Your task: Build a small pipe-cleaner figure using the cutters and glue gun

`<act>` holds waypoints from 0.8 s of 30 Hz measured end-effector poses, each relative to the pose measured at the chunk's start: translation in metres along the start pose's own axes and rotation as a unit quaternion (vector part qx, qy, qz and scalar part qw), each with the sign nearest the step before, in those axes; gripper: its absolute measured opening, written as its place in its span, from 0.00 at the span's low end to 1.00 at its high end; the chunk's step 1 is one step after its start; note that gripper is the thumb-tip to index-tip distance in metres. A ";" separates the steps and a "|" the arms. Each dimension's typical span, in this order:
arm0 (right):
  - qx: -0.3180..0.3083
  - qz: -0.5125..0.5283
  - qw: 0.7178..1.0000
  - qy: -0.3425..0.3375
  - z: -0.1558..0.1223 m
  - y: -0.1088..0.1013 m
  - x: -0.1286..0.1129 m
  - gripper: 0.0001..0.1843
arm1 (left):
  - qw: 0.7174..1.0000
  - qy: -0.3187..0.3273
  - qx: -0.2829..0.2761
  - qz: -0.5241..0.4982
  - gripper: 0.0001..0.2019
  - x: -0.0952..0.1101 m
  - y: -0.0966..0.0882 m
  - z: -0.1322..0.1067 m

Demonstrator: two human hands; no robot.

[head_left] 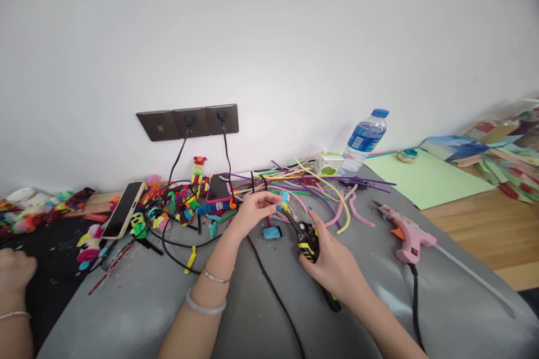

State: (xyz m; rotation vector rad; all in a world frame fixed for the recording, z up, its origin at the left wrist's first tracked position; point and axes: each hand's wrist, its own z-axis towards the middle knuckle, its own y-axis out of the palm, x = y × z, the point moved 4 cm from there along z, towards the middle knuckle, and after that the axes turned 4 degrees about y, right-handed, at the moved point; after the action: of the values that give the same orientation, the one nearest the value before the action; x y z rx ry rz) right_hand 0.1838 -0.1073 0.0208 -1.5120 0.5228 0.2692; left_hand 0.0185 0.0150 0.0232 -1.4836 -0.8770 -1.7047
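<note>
My right hand (332,252) is wrapped round black-and-yellow wire cutters (309,247), whose jaws point up and to the left. Between the thumb and fingers of my left hand (255,212) is a small blue-and-yellow fuzzy piece (285,201), apparently pipe cleaner. The cutter jaws reach this piece; whether they are closed on it is too small to tell. Just below my left fingertips, a short blue fuzzy roll (272,233) lies on the grey table (248,314).
Behind my hands spread loose pipe cleaners (345,213), a small white-green box (328,164) and a water bottle (364,140). A pink glue gun (410,238) lies right. Left are fuzzy figures (90,244), a phone (124,210), black cables (269,280) and another person's hand (14,272).
</note>
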 end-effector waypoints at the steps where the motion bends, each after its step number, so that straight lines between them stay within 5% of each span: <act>1: 0.014 -0.003 1.000 -0.005 -0.001 0.001 0.000 0.46 | 1.000 -0.005 -0.022 0.011 0.15 0.000 -0.001 0.000; 8: 0.085 -0.008 0.996 -0.029 -0.008 0.006 -0.001 0.48 | 0.997 -0.016 -0.068 0.042 0.11 0.007 -0.006 -0.002; 24: 0.100 -0.015 0.994 -0.040 -0.009 0.011 0.000 0.47 | 0.964 0.096 -0.070 0.239 0.08 0.019 -0.010 -0.004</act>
State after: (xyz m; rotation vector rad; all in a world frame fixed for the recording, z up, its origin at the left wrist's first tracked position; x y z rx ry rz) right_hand 0.1773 -0.1152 0.0111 -1.3087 0.4486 0.2457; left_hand 0.0065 0.0155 0.0411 -1.4455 -0.2656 -1.5296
